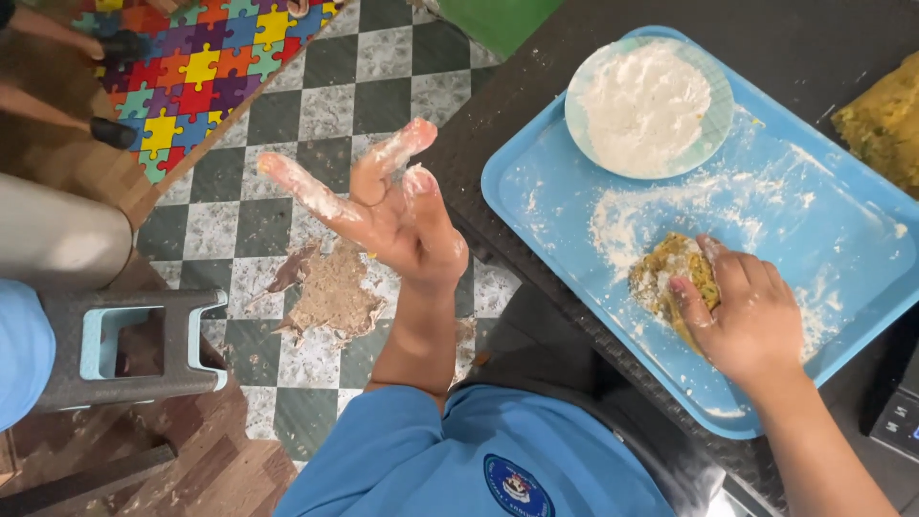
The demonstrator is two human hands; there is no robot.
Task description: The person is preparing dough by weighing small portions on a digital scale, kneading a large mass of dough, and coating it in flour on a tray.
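Head view: our right hand [751, 316] presses the floury yellow-green patty [673, 273] under curled fingertips; left hand [397, 215] is raised, fingers spread.

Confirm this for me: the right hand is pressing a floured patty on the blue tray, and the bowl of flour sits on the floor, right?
Not quite. In the head view the bowl of flour sits on the blue tray, at its far end, not on the floor. The right hand does press the floured patty on that tray.
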